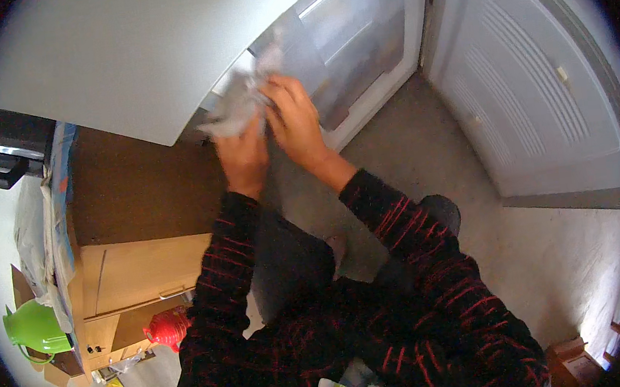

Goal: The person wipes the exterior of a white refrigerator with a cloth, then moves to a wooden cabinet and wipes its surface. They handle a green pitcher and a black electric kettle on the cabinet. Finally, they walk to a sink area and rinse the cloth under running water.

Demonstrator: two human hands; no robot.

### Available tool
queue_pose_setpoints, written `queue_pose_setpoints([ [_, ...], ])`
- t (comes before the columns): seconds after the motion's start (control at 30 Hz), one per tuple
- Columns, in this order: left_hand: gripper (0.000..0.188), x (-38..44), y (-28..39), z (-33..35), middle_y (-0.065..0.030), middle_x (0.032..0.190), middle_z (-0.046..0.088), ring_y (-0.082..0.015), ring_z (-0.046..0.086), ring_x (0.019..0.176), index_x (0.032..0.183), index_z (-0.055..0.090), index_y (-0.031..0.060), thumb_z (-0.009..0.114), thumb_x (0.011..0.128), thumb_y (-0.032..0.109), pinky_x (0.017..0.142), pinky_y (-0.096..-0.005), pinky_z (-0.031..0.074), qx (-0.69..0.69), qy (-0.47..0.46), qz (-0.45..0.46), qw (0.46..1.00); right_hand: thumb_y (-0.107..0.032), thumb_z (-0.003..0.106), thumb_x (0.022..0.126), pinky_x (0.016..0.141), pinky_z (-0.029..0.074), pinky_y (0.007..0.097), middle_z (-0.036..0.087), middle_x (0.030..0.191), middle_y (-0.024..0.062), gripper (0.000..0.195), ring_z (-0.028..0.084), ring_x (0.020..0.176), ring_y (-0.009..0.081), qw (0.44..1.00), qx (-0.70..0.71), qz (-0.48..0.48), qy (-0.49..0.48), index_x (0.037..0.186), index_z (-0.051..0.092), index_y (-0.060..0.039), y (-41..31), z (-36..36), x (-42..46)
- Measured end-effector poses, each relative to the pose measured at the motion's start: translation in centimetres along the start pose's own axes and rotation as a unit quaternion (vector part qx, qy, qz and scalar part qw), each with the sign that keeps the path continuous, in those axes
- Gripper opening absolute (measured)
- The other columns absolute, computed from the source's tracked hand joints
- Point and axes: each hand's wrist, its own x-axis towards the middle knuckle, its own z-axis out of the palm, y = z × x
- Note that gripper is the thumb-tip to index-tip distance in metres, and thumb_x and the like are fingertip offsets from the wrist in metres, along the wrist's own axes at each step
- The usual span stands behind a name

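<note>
In front of me, both hands hold a crumpled whitish piece, a thin plastic bag or a cloth [233, 107]; motion blur hides which. My left hand [243, 158] grips its lower edge, with the fingertips partly hidden behind it. The fingers of my right hand [296, 119] pinch it from the right side. Just beyond the hands is an open refrigerator compartment with translucent drawers [359, 32]. A pale pinkish patch above the right fingers is too blurred to name.
The lower refrigerator door [534, 77] stands open at right. A large pale panel [122, 49] overhangs the upper left. At left are a wooden cabinet [144, 276], a green jug [37, 327], a red jug-like vessel [169, 325] and a black appliance [8, 144]. Grey floor [411, 144] lies below.
</note>
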Motion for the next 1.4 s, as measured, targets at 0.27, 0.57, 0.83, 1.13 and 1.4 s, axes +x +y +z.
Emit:
queue_pose_setpoints([
  [0.27, 0.017, -6.6, 6.4, 8.0, -0.0183, 0.090, 0.056, -0.0373, 0.056, 0.089, 0.095, 0.058, 0.0045, 0.055, 0.079, 0.003, 0.074, -0.0433, 0.046, -0.118, -0.262, -0.152, 0.946, 0.006, 0.052, 0.073, 0.082, 0.044, 0.0352, 0.057, 0.108, 0.0159, 0.036, 0.055, 0.097, 0.0294, 0.872, 0.029, 0.488, 0.041, 0.109, 0.054, 0.0031, 11.4, -0.5, -12.4],
  [0.57, 0.039, 7.4, 3.6, 1.7, -0.0219, 0.098, 0.054, -0.0386, 0.054, 0.090, 0.121, 0.047, -0.0020, 0.055, 0.083, 0.005, 0.076, -0.0431, 0.046, -0.108, -0.028, -0.063, 0.992, -0.004, 0.047, 0.087, 0.082, 0.043, 0.0293, 0.056, 0.112, 0.0122, 0.036, 0.054, 0.095, 0.0185, 0.988, 0.104, 0.114, 0.011, 0.122, 0.051, -0.0011, 1.2, -2.2, 3.1],
  [0.83, 0.034, -5.1, 4.8, 6.3, -0.0155, 0.098, 0.055, -0.0328, 0.055, 0.092, 0.114, 0.051, 0.0017, 0.049, 0.081, 0.007, 0.074, -0.0406, 0.048, -0.076, -0.326, -0.052, 0.941, -0.010, 0.044, 0.090, 0.098, 0.037, 0.0380, 0.053, 0.120, 0.0183, 0.031, 0.049, 0.114, 0.0323, 0.974, 0.001, 0.221, 0.038, 0.117, 0.051, 0.0035, 7.8, -0.2, -10.5],
  [1.13, 0.026, -7.8, 4.2, 8.2, -0.0163, 0.099, 0.056, -0.0350, 0.055, 0.092, 0.104, 0.056, 0.0015, 0.051, 0.079, 0.002, 0.078, -0.0424, 0.045, -0.176, -0.288, -0.048, 0.940, -0.010, 0.050, 0.088, 0.078, 0.045, 0.0294, 0.059, 0.105, 0.0105, 0.030, 0.056, 0.094, 0.0197, 0.741, 0.330, 0.568, 0.141, 0.115, 0.054, 0.0016, 9.0, 0.4, -12.8],
  [1.4, 0.038, -3.6, 3.1, 4.6, -0.0160, 0.113, 0.054, -0.0340, 0.052, 0.102, 0.119, 0.052, 0.0008, 0.049, 0.081, 0.000, 0.086, -0.0396, 0.043, -0.174, -0.251, -0.013, 0.952, -0.006, 0.046, 0.089, 0.080, 0.044, 0.0288, 0.060, 0.105, 0.0083, 0.028, 0.054, 0.093, 0.0177, 0.915, 0.097, 0.361, 0.155, 0.115, 0.054, 0.0021, 7.1, 2.4, -10.0],
])
